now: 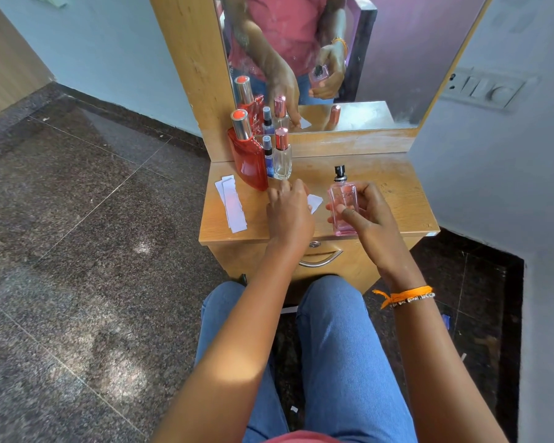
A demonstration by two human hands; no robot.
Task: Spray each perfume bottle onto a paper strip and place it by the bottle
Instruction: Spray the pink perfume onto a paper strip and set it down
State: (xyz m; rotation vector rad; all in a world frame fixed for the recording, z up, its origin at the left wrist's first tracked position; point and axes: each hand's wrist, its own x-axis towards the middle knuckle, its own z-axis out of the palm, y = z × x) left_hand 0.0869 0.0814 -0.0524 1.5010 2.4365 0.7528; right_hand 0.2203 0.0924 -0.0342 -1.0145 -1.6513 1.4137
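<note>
- Fingers (362, 199) of the right hand (370, 212) were wrapped around a square pink glass perfume bottle (344, 206), thumb across its front face, gripping it upright just above the near edge of the light wooden dressing table (397, 199).
- Its black spray nozzle (340, 172) stood uncapped at the bottle's twelve o'clock.
- At the bottle's nine o'clock, the left hand (290, 212) lay palm down on the table with its fingers curled over a white paper strip (314, 202); only the strip's right end showed between the two hands, so whether the fingers pinched it or merely pressed on it could not be told.
- A woven orange thread band (406, 295) circled the right wrist, nearer the camera.
- Further left, at the left hand's nine o'clock, a small stack of spare white paper strips (232, 204) lay flat near the table's left edge.
- At the left hand's twelve o'clock stood three capped bottles in a tight cluster: a tall red flask with a silver collar (248, 159), a slim blue spray bottle (268, 156) and a clear glass bottle with a metallic pink cap (282, 158).
- Beyond them, a wood-framed mirror (381, 59) rose at the back of the table, reflecting the hands and bottles.
</note>
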